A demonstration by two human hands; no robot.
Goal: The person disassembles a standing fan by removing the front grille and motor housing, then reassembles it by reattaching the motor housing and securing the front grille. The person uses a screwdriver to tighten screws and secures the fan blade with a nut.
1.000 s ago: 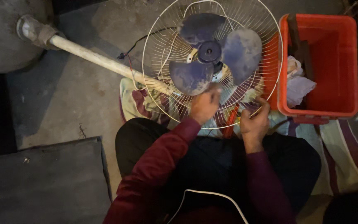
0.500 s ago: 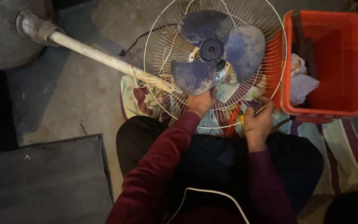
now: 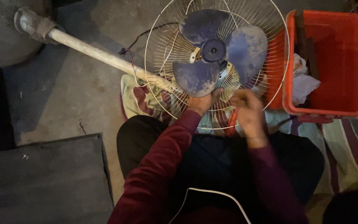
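The fan (image 3: 216, 62), with dusty blue blades (image 3: 212, 52) inside a white wire guard (image 3: 162, 49), lies flat on a striped cloth (image 3: 139, 99) on the floor, far of the person's lap. The left hand (image 3: 201, 101) rests on the guard's near part under the lowest blade, its fingers hidden so their grip cannot be told, and the right hand (image 3: 247, 112), just to its right, is blurred with fingers curled. A pale pole (image 3: 100, 54) runs far-left from the fan to a round base (image 3: 1, 33), and a red plastic bin (image 3: 332, 62) holding rags sits touching the guard's right edge.
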